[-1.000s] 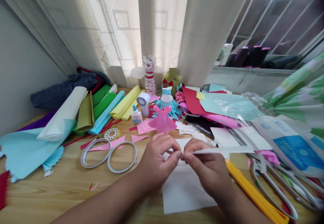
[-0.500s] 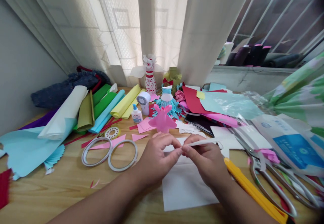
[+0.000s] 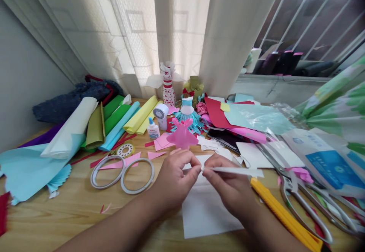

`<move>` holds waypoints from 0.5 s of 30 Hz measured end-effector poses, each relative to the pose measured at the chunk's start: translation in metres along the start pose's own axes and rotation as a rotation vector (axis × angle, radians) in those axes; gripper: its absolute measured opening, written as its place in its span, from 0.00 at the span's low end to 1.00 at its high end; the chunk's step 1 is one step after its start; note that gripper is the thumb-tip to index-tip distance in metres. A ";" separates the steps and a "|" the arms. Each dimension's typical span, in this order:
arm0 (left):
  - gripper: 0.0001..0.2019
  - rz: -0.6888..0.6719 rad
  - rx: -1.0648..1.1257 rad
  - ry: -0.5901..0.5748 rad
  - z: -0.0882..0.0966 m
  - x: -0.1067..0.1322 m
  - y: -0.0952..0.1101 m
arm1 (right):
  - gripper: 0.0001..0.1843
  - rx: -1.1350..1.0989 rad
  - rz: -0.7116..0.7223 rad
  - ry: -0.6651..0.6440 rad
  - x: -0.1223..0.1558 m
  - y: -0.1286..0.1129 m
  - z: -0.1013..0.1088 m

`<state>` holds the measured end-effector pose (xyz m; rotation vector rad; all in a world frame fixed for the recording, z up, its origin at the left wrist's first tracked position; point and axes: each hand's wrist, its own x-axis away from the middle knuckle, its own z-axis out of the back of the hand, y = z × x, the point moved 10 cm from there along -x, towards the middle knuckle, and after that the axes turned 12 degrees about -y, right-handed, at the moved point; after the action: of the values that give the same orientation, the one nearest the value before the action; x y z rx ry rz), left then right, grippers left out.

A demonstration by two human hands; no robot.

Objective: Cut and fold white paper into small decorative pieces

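A narrow white paper strip (image 3: 236,171) runs from my fingertips out over my right hand. My left hand (image 3: 178,176) pinches its near end between thumb and forefinger. Close against it, my right hand (image 3: 225,179) grips the same strip between thumb and forefinger. The end between the fingertips looks like a small white tip, mostly covered. Below both hands lies a white paper sheet (image 3: 209,214) on the wooden table. Just beyond my hands stands a pink paper dress (image 3: 183,135).
Left are two tape rolls (image 3: 137,176), pink scraps and rolled coloured paper (image 3: 142,115). A glue bottle (image 3: 153,129) and a small fan (image 3: 161,114) stand behind. At right lie a yellow cutter (image 3: 281,206), large scissors (image 3: 296,187) and a blue-white packet (image 3: 327,160).
The strip's free end has swung down and now points further right, lying nearly level. My fingertips have shifted slightly left, and a small white tip shows between them.
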<state>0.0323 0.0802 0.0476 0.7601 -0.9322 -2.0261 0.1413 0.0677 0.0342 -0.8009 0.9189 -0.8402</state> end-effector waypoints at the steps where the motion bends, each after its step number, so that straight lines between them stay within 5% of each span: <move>1: 0.07 -0.010 -0.003 -0.003 0.000 0.000 0.001 | 0.07 0.019 0.027 -0.002 0.000 -0.004 0.000; 9: 0.08 -0.058 0.011 -0.046 -0.004 0.000 0.009 | 0.08 0.023 0.009 -0.017 0.000 0.000 0.006; 15: 0.06 0.038 0.220 -0.170 -0.013 -0.003 -0.005 | 0.07 -0.371 -0.097 0.058 0.001 0.033 0.017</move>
<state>0.0417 0.0808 0.0370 0.6868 -1.2736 -1.9998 0.1654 0.0854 0.0119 -1.1544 1.1122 -0.7898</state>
